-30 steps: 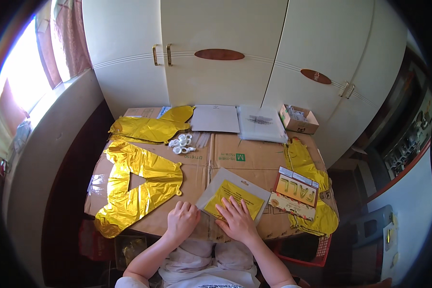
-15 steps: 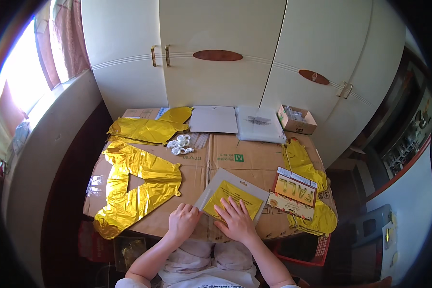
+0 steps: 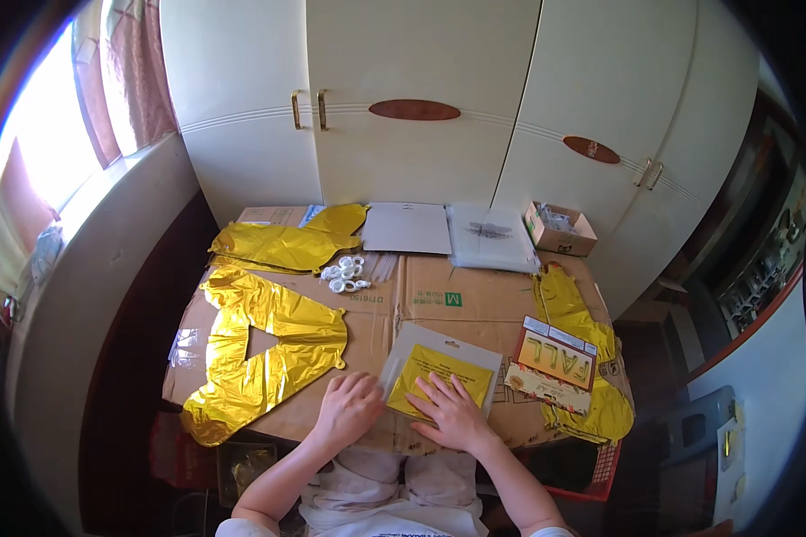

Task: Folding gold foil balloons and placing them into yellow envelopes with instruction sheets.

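Note:
A clear plastic hang-hole packet (image 3: 486, 355) with a folded gold foil balloon (image 3: 421, 367) inside lies tilted on the cardboard-covered table, near its front edge. My right hand (image 3: 454, 419) rests flat on the packet's lower right part, fingers spread. At the packet's lower left edge my left hand (image 3: 349, 408) is closed, its fingers curled under. Whatever those fingers may hold is hidden from view. To the left lies a flat gold foil letter balloon (image 3: 278, 367) shaped like an A. Right of the packet, printed header cards (image 3: 551, 362) lie partly over another gold foil balloon (image 3: 560, 300).
More gold foil balloons (image 3: 278, 246) lie at the back left, near several white ribbon rolls (image 3: 345, 273) and clear straws (image 3: 381, 267). A grey-white sheet stack (image 3: 407, 229), clear bags (image 3: 493, 237) and a small box (image 3: 560, 234) line the back. A red basket (image 3: 604, 470) stands below the right edge.
The packet has turned slightly, its left side now more upright. My left hand stays curled at its edge and my right hand stays flat on it. The whole view has shifted a little.

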`<state>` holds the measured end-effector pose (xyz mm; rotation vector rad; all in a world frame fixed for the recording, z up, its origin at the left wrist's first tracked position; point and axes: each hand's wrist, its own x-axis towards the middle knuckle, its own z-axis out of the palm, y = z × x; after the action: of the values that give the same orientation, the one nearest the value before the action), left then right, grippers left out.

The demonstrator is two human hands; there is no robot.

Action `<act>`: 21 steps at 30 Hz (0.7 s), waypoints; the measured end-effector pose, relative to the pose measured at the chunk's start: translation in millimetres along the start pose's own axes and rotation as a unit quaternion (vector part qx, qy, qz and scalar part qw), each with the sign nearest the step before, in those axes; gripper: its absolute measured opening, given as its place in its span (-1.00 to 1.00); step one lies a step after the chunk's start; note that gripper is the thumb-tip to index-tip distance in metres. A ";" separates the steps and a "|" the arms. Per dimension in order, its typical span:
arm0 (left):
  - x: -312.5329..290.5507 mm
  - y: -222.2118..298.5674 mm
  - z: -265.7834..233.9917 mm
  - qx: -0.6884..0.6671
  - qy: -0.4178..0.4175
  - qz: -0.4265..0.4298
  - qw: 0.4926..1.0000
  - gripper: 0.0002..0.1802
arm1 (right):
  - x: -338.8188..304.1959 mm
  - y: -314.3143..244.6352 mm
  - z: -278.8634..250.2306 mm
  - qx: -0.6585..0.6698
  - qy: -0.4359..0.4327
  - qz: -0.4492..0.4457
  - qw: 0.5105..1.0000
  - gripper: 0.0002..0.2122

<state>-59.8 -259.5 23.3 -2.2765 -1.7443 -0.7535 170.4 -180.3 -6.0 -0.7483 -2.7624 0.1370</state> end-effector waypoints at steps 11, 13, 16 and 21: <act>-19.6 10.0 -1.1 -0.121 -0.099 0.059 0.986 -0.62 | -0.7 34.0 -15.9 0.063 -0.086 -0.010 0.994 -0.43; -15.2 9.0 -4.6 -0.123 -0.121 0.046 0.984 -0.58 | 9.2 36.0 -13.6 0.070 -0.038 0.033 0.996 -0.41; -8.8 6.6 -2.5 -0.088 -0.108 0.030 0.990 -0.51 | 16.5 31.6 -10.6 -0.003 -0.027 0.031 0.999 -0.38; -0.8 -1.9 7.6 -0.058 -0.111 0.034 0.992 -0.44 | 16.8 29.7 -7.0 -0.031 -0.044 0.017 0.998 -0.35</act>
<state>-59.5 -256.3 16.1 -2.5708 -1.7444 -0.6245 172.8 -146.0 -0.1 -0.8255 -2.8500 0.0947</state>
